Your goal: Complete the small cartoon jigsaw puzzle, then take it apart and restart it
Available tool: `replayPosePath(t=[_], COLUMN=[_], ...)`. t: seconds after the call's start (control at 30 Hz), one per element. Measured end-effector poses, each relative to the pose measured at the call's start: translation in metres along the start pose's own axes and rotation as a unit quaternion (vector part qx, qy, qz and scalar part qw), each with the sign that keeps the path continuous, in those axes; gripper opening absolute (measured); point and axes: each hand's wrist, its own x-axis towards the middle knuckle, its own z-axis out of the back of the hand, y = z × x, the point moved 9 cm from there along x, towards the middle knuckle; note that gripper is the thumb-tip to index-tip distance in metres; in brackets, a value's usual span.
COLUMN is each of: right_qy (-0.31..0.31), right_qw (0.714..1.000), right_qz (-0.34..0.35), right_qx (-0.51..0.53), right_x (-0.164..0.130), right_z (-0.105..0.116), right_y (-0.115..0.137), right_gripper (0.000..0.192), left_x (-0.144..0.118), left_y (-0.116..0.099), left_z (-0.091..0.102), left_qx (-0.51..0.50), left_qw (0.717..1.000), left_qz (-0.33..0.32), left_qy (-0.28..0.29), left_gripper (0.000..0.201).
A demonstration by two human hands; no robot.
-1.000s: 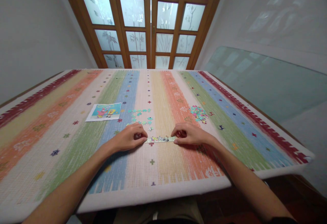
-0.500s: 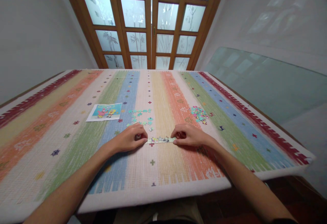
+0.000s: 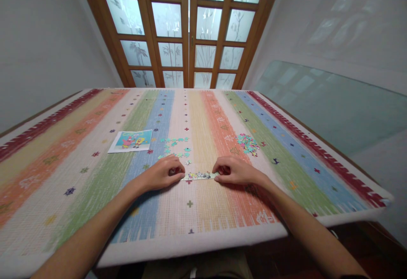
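A flat, pale green, ruler-like strip (image 3: 199, 176) with small colourful printed figures lies crosswise near the table's front. Its left end is pinched between the thumb and fingers of my left hand (image 3: 167, 171). At the opposite end, my right hand (image 3: 235, 170) grips it the same way. Just beyond the strip, turquoise jigsaw pieces (image 3: 187, 154) form a partly joined outline, its lower left partly behind my left hand. A heap of loose jigsaw pieces (image 3: 248, 143) sits farther to the right.
A printed cartoon picture card (image 3: 132, 140) rests left of the outline. Under everything is a striped tablecloth (image 3: 203, 211), hanging over the table's front edge. A glass panel (image 3: 330, 96) leans by the right wall, and glazed wooden doors (image 3: 188, 37) stand behind the table.
The view has tilted up very slightly, so everything sits a little lower. Both hands keep hold of the strip, with no clear movement over the table.
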Motion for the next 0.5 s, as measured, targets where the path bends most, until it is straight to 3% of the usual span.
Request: replayPosePath(t=[0.37, 0.5], right_qy=[-0.007, -0.011], right_qw=[1.0, 1.0], right_qz=[0.015, 0.017], right_qx=[-0.02, -0.021], right_x=[0.001, 0.0008], right_z=[-0.003, -0.0029], right_y=[0.0046, 0.0044], right_gripper=[0.007, 0.008], left_x=[0.0005, 0.0002], left_y=[-0.0001, 0.0029], left_z=[-0.0002, 0.008], left_qx=[0.007, 0.014], left_qw=[1.0, 0.999], left_qz=[-0.015, -0.015], left_qy=[-0.004, -0.039], left_gripper=[0.021, 0.022])
